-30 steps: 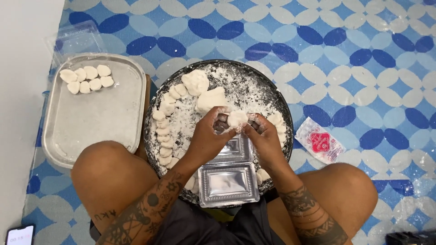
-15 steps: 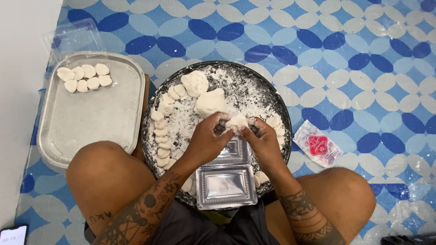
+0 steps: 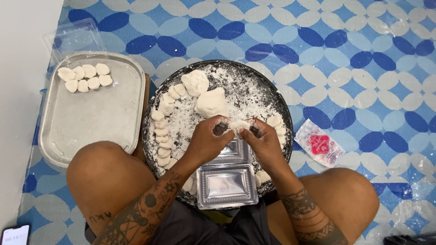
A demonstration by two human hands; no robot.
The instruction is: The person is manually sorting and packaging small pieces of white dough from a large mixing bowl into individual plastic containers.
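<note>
Pinching a small piece of dough (image 3: 238,125) between them, the left hand (image 3: 210,141) and right hand (image 3: 263,143) close their fingers on it above the floured round pan (image 3: 254,84). An open clear plastic box (image 3: 227,179) lies just beneath, and a metal tray (image 3: 93,118) holds shaped dough pieces (image 3: 85,77) to the left.
</note>
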